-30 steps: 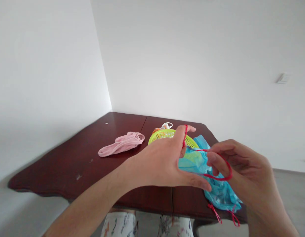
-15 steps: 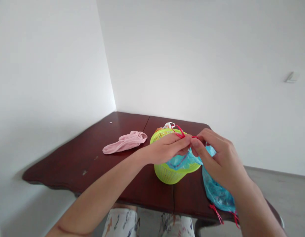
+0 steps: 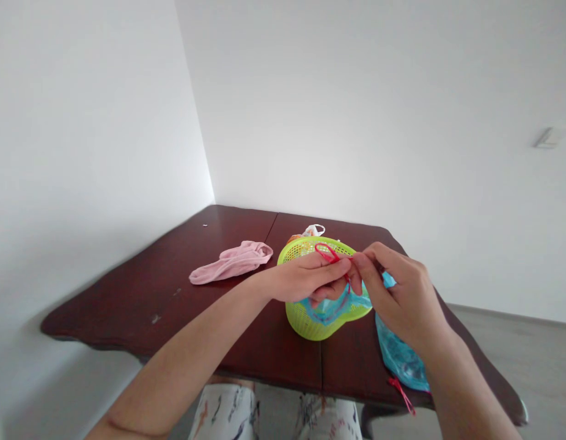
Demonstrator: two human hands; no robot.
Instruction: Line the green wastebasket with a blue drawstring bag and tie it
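Observation:
Above a yellow-green perforated basket [image 3: 310, 327], my left hand [image 3: 310, 276] pinches a red drawstring [image 3: 327, 249] whose loop stands up over its fingers. My right hand [image 3: 397, 287] meets it fingertip to fingertip, closed on the same drawstring. From the string hangs a translucent blue drawstring bag [image 3: 331, 310], partly hidden behind my left hand and lying over the basket's front. Another blue bag [image 3: 404, 357] with red string ends rests on the table's right side, partly covered by my right hand and forearm.
A pink cloth [image 3: 232, 261] lies left of the basket on the dark red-brown wooden table [image 3: 182, 324]. Behind the basket is a white and orange item [image 3: 312, 231], mostly hidden. White walls border the table at the left and back.
The red loop has dropped lower and sits closer to my left fingers. Both hands stay together over the basket, with fingers slightly shifted.

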